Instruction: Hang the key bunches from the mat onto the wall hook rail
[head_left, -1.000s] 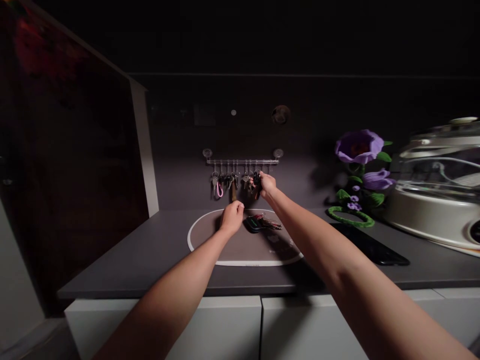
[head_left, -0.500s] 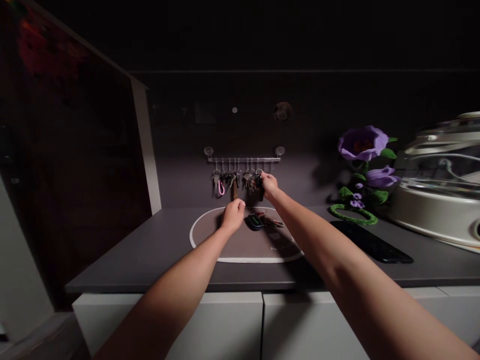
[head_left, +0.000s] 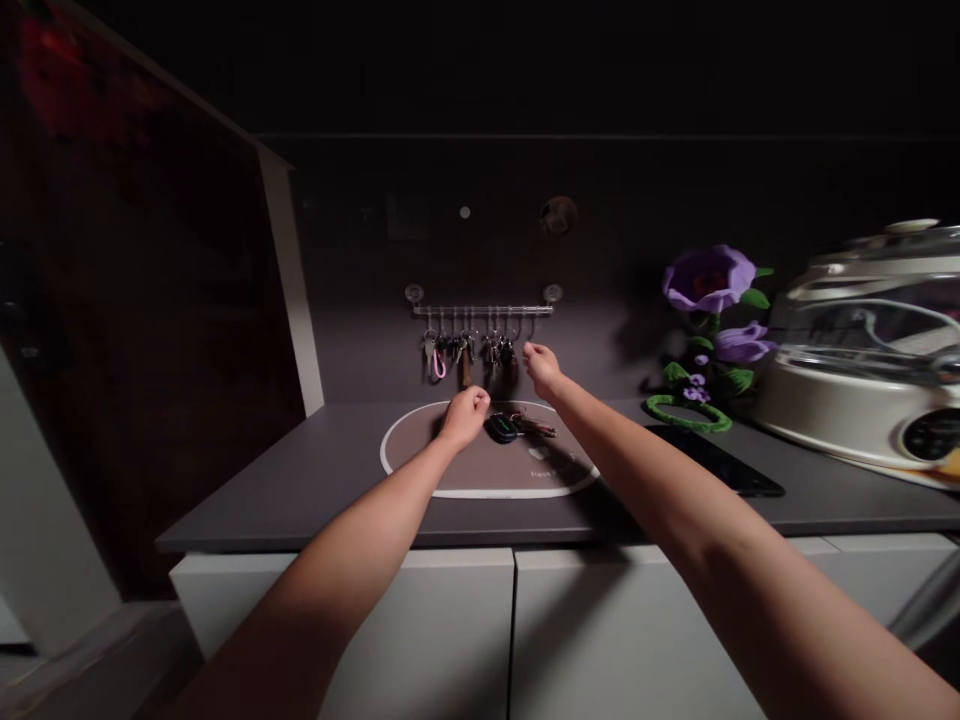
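Note:
My right hand (head_left: 541,370), its fingers curled together, hovers just right of the bunch of keys (head_left: 508,354) on the clear hook rail (head_left: 484,310). A small gap separates the fingertips from those keys, and I see nothing in them. Lower down, my left hand (head_left: 466,412) is closed over the oval mat (head_left: 450,480); whatever its fingers may hold is hidden. More keys hang along the rail, with a pink loop (head_left: 439,365) and a brown strap (head_left: 466,368) among them. A dark key fob (head_left: 502,428) with a bunch of keys (head_left: 536,427) lies on the mat.
A dark phone (head_left: 720,462) lies on the grey counter (head_left: 262,490) at the right. Behind it stand purple craft flowers (head_left: 709,280) with a green ring base (head_left: 688,420). A cream appliance with a clear cover (head_left: 847,400) occupies the far right. White cabinets (head_left: 427,610) are below.
My right hand has come off the key ring on the rail, leaving those keys hanging apart from it. My left hand stays over the mat. The camera view has shifted slightly.

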